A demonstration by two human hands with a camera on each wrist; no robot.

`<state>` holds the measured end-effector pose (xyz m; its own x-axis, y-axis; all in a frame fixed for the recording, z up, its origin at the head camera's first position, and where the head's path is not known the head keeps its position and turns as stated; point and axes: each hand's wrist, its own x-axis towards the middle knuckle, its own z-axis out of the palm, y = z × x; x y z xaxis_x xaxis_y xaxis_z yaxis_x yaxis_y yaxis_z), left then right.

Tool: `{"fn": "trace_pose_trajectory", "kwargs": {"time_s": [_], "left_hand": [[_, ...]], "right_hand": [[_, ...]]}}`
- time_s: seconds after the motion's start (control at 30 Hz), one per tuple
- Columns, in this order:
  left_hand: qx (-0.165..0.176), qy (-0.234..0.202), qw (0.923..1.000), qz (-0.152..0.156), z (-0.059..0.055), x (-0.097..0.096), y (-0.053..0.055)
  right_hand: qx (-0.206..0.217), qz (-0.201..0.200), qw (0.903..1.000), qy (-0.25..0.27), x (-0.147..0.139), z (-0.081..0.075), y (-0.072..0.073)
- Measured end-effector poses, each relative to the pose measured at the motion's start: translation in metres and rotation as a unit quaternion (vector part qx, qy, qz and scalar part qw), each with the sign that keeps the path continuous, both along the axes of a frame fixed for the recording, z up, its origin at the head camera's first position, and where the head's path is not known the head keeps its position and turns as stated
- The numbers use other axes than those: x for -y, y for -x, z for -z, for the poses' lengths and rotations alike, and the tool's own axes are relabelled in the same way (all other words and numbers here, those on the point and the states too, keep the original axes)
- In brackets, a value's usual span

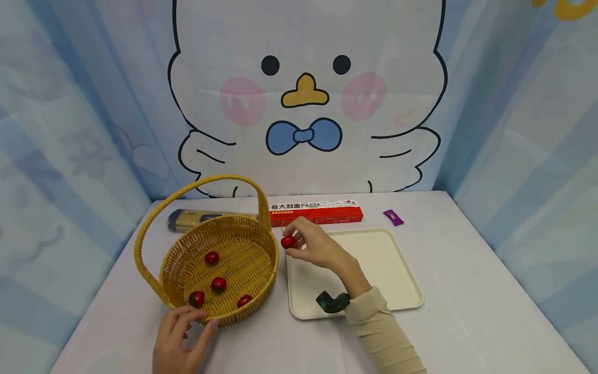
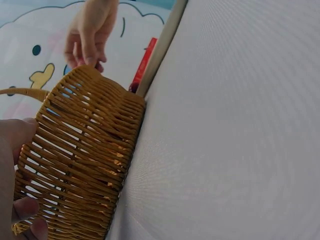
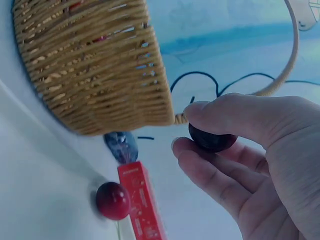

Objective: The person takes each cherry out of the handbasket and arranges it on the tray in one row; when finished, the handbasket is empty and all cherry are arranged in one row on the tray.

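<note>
A yellow-brown wicker basket (image 1: 261,306) with a tall handle stands on the left, several dark red cherries (image 1: 218,284) lying inside. At its near rim, my left hand (image 1: 179,337) grips the edge with thumb and fingers; the left wrist view shows the woven side wall (image 2: 80,145) beside them. Between thumb and fingertips, my right hand (image 1: 317,244) pinches a cherry (image 3: 212,137), just right of the basket and above the tray's far left corner. Another cherry (image 3: 113,200) sits on the cream tray (image 3: 35,185) below that hand, in the right wrist view.
Behind the tray lies a red pasta box (image 1: 317,214). A clear pack of pasta (image 1: 187,220) is partly hidden behind the basket. Toward the back right is a small purple wrapped packet (image 1: 393,217). Printed curtains border the white table (image 1: 467,291).
</note>
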<state>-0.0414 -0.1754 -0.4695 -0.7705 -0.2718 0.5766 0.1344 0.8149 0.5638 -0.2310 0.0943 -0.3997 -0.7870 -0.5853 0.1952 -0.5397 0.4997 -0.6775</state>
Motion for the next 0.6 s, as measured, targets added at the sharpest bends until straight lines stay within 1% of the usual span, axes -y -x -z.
{"fn": "trace_pose_trajectory", "kwargs": {"time_s": [0.1, 0.3, 0.6], "left_hand": [[-0.01, 0.001, 0.9999, 0.005, 0.001, 0.0, 0.001], [-0.002, 0.002, 1.0, 0.003, 0.0, -0.001, 0.0], [-0.004, -0.001, 1.0, 0.007, 0.0, 0.0, 0.0]], "right_hand": [[-0.001, 0.011, 0.9999, -0.001, -0.007, 0.005, 0.004], [0.001, 0.043, 0.9989, -0.018, -0.018, 0.012, 0.013], [0.021, 0.078, 0.9967, 0.007, -0.028, 0.025, 0.022]]}}
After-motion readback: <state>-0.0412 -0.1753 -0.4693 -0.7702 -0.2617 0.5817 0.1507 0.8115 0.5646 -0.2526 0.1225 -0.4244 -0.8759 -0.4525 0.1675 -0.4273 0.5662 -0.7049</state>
